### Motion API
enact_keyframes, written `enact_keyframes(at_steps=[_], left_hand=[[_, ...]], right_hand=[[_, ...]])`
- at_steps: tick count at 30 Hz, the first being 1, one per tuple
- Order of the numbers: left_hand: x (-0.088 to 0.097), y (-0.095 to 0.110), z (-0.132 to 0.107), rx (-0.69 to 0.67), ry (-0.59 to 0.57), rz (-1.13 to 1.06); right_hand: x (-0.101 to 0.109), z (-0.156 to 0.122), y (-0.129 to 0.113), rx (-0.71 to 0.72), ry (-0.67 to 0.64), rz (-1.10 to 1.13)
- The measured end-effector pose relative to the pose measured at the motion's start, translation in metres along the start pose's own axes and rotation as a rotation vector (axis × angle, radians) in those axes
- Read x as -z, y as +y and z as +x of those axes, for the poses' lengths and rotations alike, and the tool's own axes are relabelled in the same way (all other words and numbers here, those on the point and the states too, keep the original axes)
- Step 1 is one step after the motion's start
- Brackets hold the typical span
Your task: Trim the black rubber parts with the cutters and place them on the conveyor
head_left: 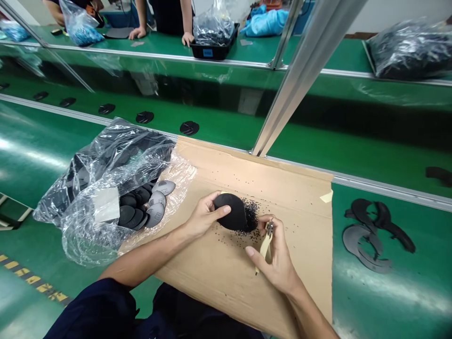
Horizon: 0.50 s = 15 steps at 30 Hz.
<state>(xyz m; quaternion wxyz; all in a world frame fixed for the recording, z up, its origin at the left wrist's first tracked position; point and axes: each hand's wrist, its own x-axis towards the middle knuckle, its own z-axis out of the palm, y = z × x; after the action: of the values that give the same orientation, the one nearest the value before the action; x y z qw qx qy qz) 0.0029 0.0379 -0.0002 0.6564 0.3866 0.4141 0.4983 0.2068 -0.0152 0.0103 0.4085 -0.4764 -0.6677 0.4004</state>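
Pinched between thumb and fingers, a black oval disc (231,214) is in my left hand (203,217), tilted above the cardboard sheet (205,273). My right hand (280,263) is wrapped around small nippers (264,247) with pale yellow handles, just right of the disc. Their metal head points up and away from me. Beneath and beside the disc lies a pile of tiny black scraps (252,214), with more bits scattered around. Left of my left hand, several black and grey oval discs (155,207) spill from a clear plastic bag (102,174).
Curved black pieces (367,235) lie on the green tabletop at right. A metal post (282,94) rises behind the cardboard. Beyond the rail, small stacks of black parts (189,127) sit on a green belt. Another person's hands (137,33) rest on the far bench beside a black bin (212,51).
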Motion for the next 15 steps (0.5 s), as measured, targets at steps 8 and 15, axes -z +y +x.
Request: enact_keyframes(at_steps=[8, 15], left_hand=[[0.0014, -0.0005, 0.0017, 0.01, -0.091, -0.121], [0.0044, 0.001, -0.0017, -0.093, -0.304, -0.068]], right_hand=[[-0.0045, 0.0066, 0.0052, 0.09, 0.131, -0.032], [-0.0041, 0.006, 0.003, 0.158, 0.065, -0.124]])
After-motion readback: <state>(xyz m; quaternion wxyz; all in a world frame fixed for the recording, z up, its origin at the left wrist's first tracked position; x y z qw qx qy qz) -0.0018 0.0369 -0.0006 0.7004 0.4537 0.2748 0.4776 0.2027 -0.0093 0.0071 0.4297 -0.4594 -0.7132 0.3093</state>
